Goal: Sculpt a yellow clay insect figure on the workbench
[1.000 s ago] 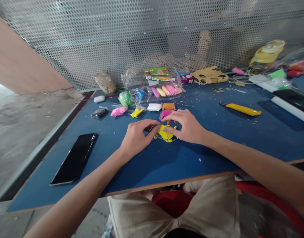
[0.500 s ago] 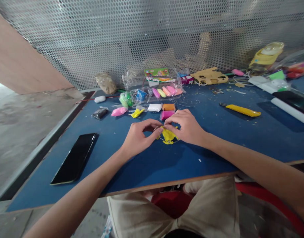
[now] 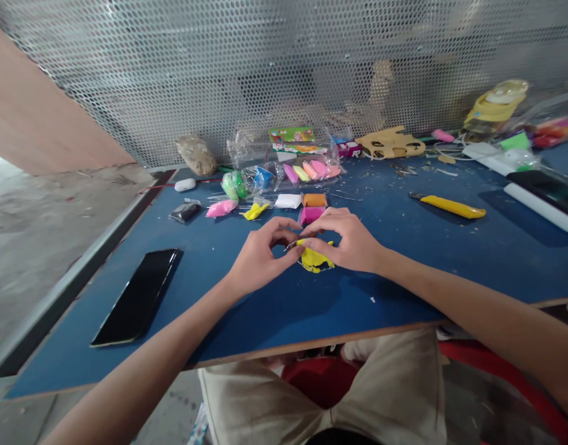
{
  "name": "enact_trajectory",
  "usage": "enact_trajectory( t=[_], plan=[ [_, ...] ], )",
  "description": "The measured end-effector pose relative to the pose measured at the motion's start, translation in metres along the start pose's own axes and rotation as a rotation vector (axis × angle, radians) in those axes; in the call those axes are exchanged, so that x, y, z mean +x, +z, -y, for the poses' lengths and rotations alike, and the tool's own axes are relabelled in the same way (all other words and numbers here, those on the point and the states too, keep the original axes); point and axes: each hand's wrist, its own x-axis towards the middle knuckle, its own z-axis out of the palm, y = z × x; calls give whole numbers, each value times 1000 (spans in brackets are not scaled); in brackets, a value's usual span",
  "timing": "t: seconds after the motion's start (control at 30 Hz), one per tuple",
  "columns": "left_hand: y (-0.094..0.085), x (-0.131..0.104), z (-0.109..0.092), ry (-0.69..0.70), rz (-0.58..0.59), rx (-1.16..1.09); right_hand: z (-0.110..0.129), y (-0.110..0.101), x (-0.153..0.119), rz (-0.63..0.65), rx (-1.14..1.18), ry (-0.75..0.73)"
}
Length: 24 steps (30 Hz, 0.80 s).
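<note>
The left grip [image 3: 264, 254] is curled nearly closed, its thumb and fingertips drawn together on the left edge of the yellow clay [image 3: 317, 258], where a thin wire [image 3: 290, 246] shows. The right grip [image 3: 353, 243] is also nearly closed, its thumb laid over the clay's upper part and its fingers behind. The clay is between the two grips, above the bench [image 3: 284, 324]; whether it touches the surface cannot be told. Just beyond the right grip's fingers lies a magenta block [image 3: 311, 214]. A phone [image 3: 135, 296] lies left of the left grip; a cutter [image 3: 452, 206] lies well right of the right grip.
</note>
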Motion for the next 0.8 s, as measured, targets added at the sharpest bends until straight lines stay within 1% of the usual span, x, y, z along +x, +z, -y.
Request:
enact_trajectory(
  t=[0.13,0.27,0.4,0.53,0.6,0.73,0.8],
  plan=[
    [-1,-1,-1,23,14,71,-1,0,2,-2,40,-3],
    [-3,0,-1,83,16,124,0,1,3,-11,10,19],
    [-3,-1,-4,149,0,197,0,3,3,-19,-29,39],
    [-2,-2,-8,155,-30,285,-1,3,1,-30,-9,72],
    [-1,-2,-7,133,-30,249,-2,4,1,-33,18,92],
    [-1,0,-3,42,-3,59,-3,3,1,-29,102,147],
    [-1,1,-1,8,11,1,-3,2,1,-12,155,171]
  ],
)
